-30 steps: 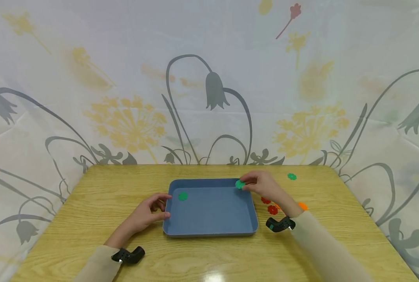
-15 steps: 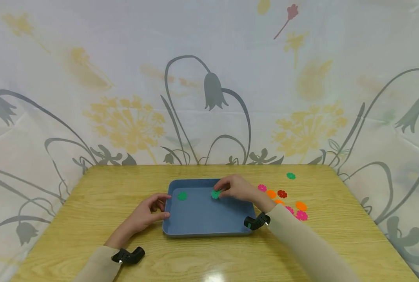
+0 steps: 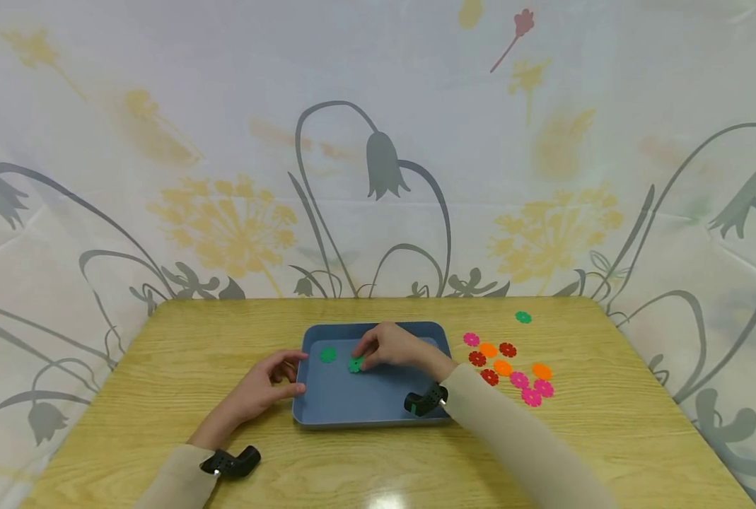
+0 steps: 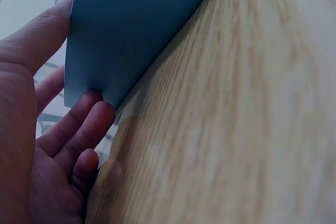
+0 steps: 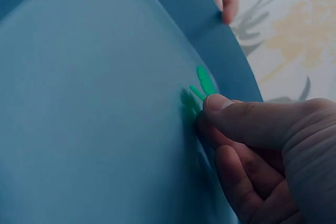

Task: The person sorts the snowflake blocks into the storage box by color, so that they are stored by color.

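Pale flowered cloth [image 3: 352, 42] hangs behind one wooden tabletop [image 3: 314, 459], and on it sits one blue tray [image 3: 352, 406] with two hands at it. Right hand [image 3: 393, 346] is over the tray, thumb and fingers pinching one green disc [image 3: 355, 365], held low over the tray's floor; whether it touches down, I can't tell. Near it, a second green disc [image 3: 328, 355] lies flat in the tray, towards the left wall. On that side the left hand [image 3: 263, 382] has its fingers curled at the rim, holding the tray. Over to the right, eleven on the tabletop: four pink discs [image 3: 531, 397], three orange discs [image 3: 502, 367] and three red discs [image 3: 477, 358] loosely bunched, plus a third green disc [image 3: 523, 317] apart, near the far edge. Two black cameras [image 3: 231, 463], one per wrist.
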{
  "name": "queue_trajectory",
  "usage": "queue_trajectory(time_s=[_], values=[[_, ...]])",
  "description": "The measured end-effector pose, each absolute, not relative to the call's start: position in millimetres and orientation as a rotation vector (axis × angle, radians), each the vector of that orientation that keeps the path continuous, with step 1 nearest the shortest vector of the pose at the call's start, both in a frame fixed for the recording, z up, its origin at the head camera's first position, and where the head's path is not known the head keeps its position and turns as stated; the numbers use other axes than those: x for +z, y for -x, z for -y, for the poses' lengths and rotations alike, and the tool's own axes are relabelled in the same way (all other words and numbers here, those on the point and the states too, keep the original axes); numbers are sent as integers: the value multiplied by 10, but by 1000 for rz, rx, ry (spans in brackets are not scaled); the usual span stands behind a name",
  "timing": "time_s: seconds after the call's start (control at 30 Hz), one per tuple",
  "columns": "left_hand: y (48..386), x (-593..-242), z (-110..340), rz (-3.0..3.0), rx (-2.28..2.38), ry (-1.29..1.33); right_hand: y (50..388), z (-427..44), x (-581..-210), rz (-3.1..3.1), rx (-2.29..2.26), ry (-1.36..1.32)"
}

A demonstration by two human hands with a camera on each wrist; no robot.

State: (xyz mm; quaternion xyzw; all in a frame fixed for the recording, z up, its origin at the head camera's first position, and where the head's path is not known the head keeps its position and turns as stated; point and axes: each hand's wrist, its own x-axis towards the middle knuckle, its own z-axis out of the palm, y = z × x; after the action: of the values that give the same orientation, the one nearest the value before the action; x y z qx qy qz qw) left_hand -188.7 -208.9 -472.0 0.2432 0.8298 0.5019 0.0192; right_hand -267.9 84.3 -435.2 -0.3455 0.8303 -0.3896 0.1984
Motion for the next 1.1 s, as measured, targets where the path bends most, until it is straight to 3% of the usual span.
queue_trajectory(time_s=[0.57, 1.1], values=[[1901, -4738, 2104, -2561, 1560, -722, 2604, -436, -4412, -2326, -1069, 967], [1898, -4739, 2096, -2562, 1552, -728, 2567, -357, -4411, -2377, -1009, 1026]])
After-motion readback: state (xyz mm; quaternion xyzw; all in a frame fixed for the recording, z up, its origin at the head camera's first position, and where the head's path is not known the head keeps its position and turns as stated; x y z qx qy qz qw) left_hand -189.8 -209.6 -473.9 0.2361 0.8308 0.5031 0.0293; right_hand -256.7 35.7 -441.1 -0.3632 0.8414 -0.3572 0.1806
